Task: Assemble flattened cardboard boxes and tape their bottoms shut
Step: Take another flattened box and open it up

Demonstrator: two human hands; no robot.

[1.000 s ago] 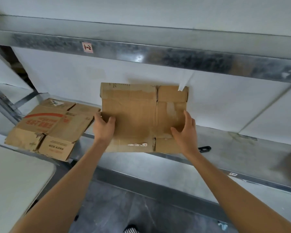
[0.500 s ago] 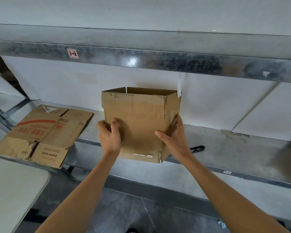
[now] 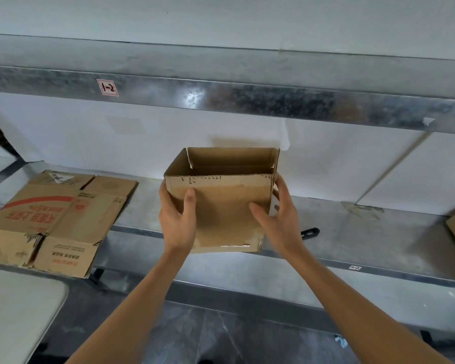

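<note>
I see the cardboard box (image 3: pixel 221 208) squared up with its mouth open. It's brown and worn, with a torn lower edge, held over the shelf (image 3: pixel 352 232) front. Left hand (image 3: pixel 177 222) and right hand (image 3: pixel 277 219) each grip a side, thumbs on the near face.

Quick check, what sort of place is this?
Likely a warehouse or stockroom: galvanised metal shelving with a handwritten bay label, and a flattened carton lying on it.
</note>
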